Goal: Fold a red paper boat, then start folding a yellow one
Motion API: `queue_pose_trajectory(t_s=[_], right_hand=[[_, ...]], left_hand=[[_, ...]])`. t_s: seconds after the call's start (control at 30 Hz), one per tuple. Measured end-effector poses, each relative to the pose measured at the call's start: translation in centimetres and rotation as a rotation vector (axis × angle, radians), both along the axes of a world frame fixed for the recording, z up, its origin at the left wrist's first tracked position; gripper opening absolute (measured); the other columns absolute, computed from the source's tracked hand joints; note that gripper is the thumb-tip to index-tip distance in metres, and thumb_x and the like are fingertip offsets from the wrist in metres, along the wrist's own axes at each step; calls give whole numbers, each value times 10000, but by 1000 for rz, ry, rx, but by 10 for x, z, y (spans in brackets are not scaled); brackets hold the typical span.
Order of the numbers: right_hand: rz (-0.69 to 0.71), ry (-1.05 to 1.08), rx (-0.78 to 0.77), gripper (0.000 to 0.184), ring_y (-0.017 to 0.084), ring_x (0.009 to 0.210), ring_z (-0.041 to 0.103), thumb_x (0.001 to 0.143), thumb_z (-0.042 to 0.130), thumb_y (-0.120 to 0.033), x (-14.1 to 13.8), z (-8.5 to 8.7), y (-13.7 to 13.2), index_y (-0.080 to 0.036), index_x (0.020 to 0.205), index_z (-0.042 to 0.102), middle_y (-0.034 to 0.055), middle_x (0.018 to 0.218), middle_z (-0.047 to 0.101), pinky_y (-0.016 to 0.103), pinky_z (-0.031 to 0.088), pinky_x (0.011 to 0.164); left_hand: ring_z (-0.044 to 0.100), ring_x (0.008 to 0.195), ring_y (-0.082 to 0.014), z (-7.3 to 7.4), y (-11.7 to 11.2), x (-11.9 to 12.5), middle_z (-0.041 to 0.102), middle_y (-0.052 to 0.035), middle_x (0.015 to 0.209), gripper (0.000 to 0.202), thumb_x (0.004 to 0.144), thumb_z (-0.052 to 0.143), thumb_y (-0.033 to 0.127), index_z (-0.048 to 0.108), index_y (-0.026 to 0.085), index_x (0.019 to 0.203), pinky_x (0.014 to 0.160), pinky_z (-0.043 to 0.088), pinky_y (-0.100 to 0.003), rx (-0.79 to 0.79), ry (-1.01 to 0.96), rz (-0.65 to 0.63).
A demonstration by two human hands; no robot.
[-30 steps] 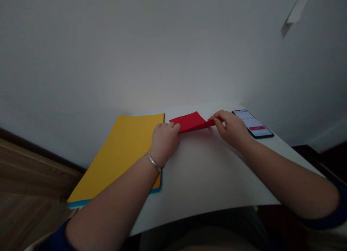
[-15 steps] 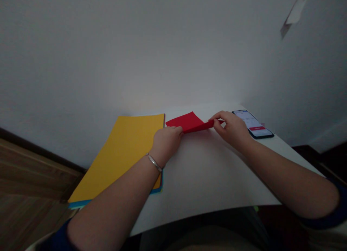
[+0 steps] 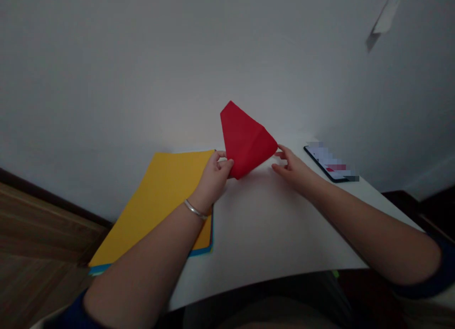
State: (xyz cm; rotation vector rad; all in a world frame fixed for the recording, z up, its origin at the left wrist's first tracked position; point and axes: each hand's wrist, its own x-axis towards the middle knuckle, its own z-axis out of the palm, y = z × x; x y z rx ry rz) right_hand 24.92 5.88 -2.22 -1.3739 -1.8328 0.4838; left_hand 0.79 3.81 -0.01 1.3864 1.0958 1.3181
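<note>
A folded sheet of red paper is held up above the white table, tilted with a broad face toward me and creases across it. My left hand pinches its lower left edge between thumb and fingers. At the paper's right corner is my right hand, its thumb and fingers apart. An upper fingertip touches or nearly touches that corner; I cannot tell which. Beneath my left forearm lies a stack of coloured paper with a yellow sheet on top.
A phone with a lit, partly blurred screen lies at the table's right side. The grey-white wall rises directly behind the table. Wooden panelling is at the left, and a pale strip hangs at the upper right.
The red paper has been lifted off the table and tipped up, showing a broad face. My left hand has shifted its hold to the lower left edge; my right fingers have loosened and spread.
</note>
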Motion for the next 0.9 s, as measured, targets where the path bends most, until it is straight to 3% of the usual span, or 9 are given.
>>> queue_pose_trajectory(t_s=[0.07,0.2,0.33,0.43,0.6,0.67,0.73,0.83,0.9], right_hand=[[-2,78,-100,897,270,980,658,779,662,-418,-2,-8,4,-218,1515,190,195,1339,569,459,527,821],[118,471,-253,974,256,983,687,834,605,-398,-8,-7,2,-255,1534,-55,134,1212,674,433,555,778],[161,626,-376,871,257,938,705,833,590,-292,-13,6,-5,-236,1533,74,122,1119,716,413,567,744],[154,626,-388,840,251,900,709,803,603,-234,-10,6,-5,-230,1518,161,118,1120,712,389,570,700],[43,298,-223,842,239,693,695,831,574,-247,5,-6,5,-202,1540,122,71,831,744,346,525,565],[28,115,-131,841,230,652,680,822,591,-245,9,-7,7,-181,1538,153,55,773,736,329,498,560],[13,-25,-96,850,219,621,663,809,602,-238,11,-5,5,-160,1535,166,42,738,728,310,466,547],[-32,-175,-127,868,203,606,636,804,604,-249,9,2,1,-146,1537,150,35,735,718,284,417,534],[-61,-251,-160,865,201,654,635,809,603,-264,7,6,-1,-149,1538,151,56,796,723,275,405,555]], left_hand=[[560,536,-93,2,-1,2,570,77,657,260,764,582,296,403,227,940,618,517,-270,-70,-149,-7],[579,590,-71,8,-7,3,632,40,796,303,712,619,258,474,213,973,659,538,-259,-160,-305,-96],[623,661,-106,10,-11,5,669,-15,926,574,671,656,221,473,209,1215,645,541,-262,-158,-343,-175],[630,636,-128,7,-12,7,671,-18,887,855,693,635,223,236,236,1450,609,524,-267,-168,-257,-174],[442,452,-79,2,-10,1,440,122,550,923,792,535,206,-31,168,1520,513,392,-198,4,113,123],[430,474,-91,3,-9,-2,398,116,532,800,818,517,198,125,120,1511,524,384,-207,107,291,239],[465,522,-108,4,-9,-5,456,73,562,526,845,489,202,452,140,1366,559,410,-231,209,498,262],[577,719,-159,4,-10,-6,629,-26,756,259,853,491,180,681,176,1030,726,483,-307,440,839,128],[602,935,-206,0,-10,-5,676,-82,976,245,842,531,175,693,175,1025,880,479,-366,575,1010,-14]])
